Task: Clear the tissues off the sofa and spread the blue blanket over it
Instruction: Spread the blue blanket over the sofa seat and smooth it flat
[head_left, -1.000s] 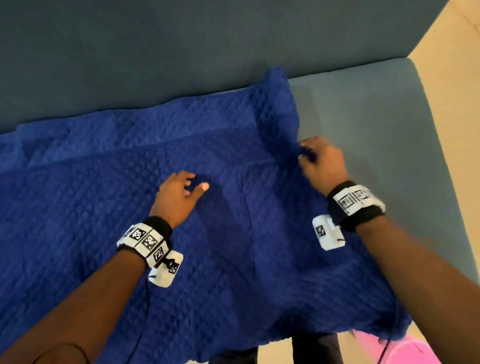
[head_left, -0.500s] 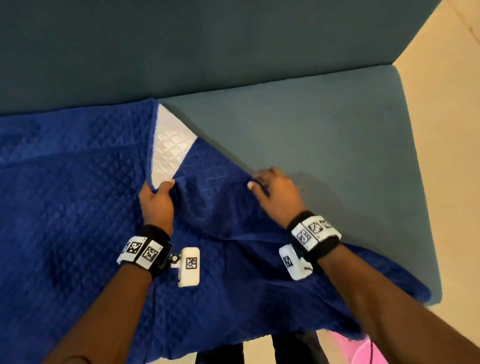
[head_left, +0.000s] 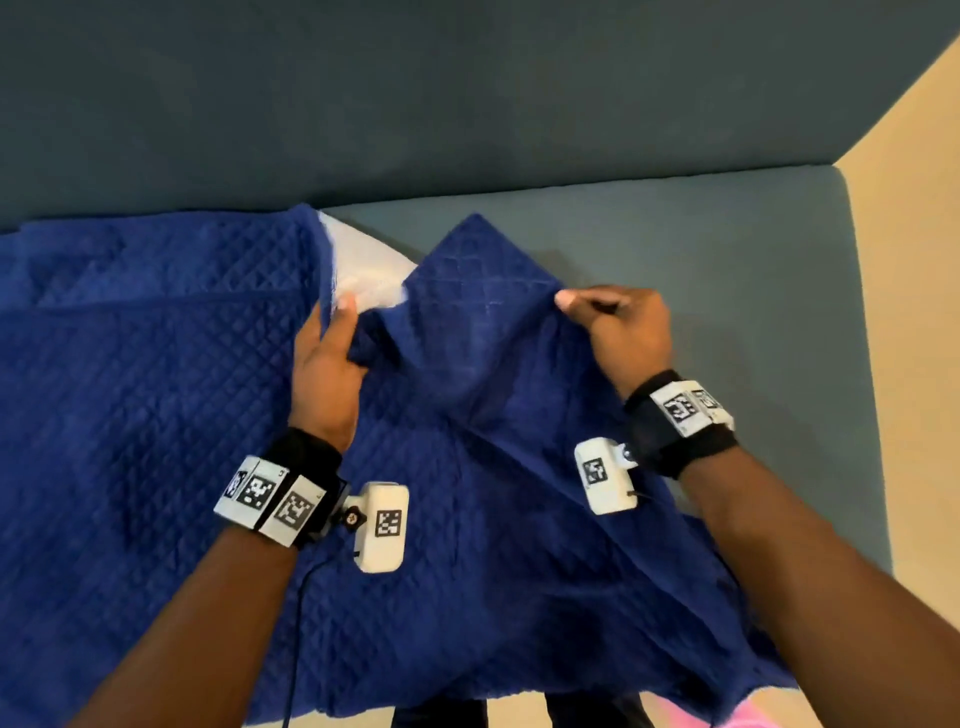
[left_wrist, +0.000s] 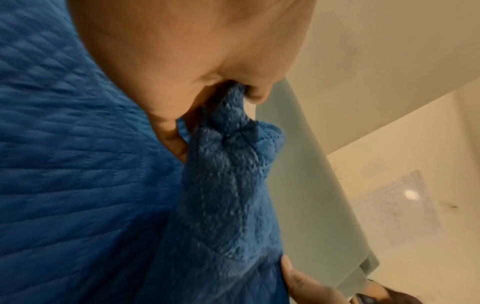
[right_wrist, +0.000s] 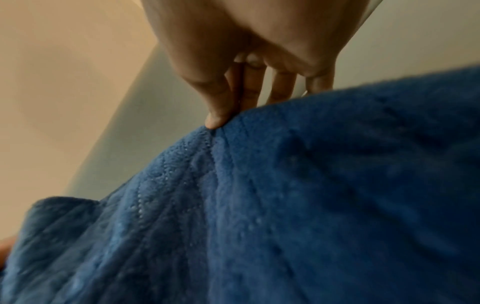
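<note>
Both hands — left hand (head_left: 327, 364), right hand (head_left: 626, 325) — seemingly pinch the blue blanket (head_left: 156, 415) edge between fingers (right_wrist: 221, 115).

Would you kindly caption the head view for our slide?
Both hands, left hand and right hand, grip a folded blue blanket on the sofa.

Your sofa (head_left: 675, 249), teal-grey, carries the quilted blue blanket (head_left: 156, 415) across its left and middle seat; the right end of the cushion shows bare fabric beside the floor (head_left: 914, 312).
</note>
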